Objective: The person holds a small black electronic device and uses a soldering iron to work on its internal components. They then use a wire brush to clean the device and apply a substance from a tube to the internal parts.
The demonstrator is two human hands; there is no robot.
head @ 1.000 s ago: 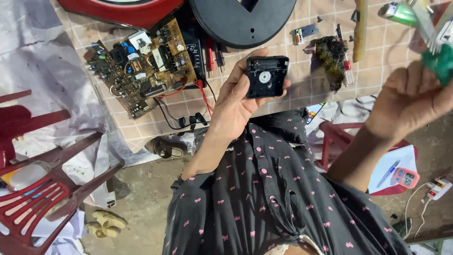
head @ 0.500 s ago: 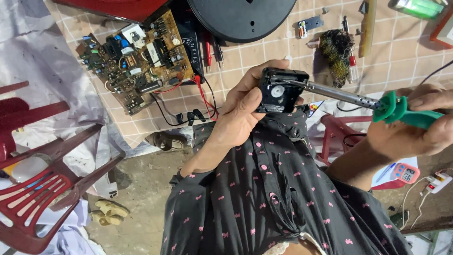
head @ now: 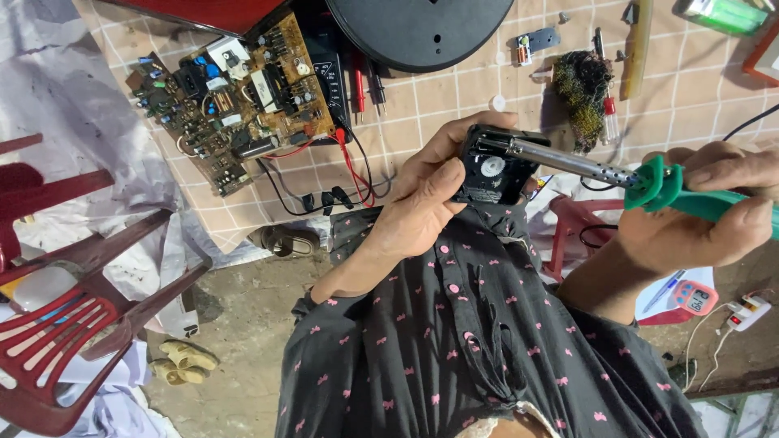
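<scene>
- Since half a second ago, our right hand [head: 698, 215] has brought the soldering iron [head: 641, 182] further left, so its metal tip now lies across the top of the small black clock movement [head: 492, 169] instead of just reaching its edge.
- A second ago that hand was raised at the right edge, with the iron well away from the movement.
- Our left hand [head: 422, 203] keeps its place at centre frame, fingers curled round the left side of the black box and thumb under it, a firm grip holding it up over our chest.
- We see a white gear on the face of the movement, just below the iron's shaft.
- Our right hand is closed round the green handle at right of centre, with the green guard just ahead of the fingers.
- Upper left of the frame, a brown circuit board [head: 235, 97] crowded with components lies on the checked tablecloth [head: 454, 105].
- Red and black probe leads [head: 357, 138] run from it toward centre.
- A round black disc [head: 422, 28] sits at top centre, and a dark tangled wad [head: 580, 81] lies upper right.
- Red plastic chairs [head: 57, 341] stand at lower left on the bare floor.
</scene>
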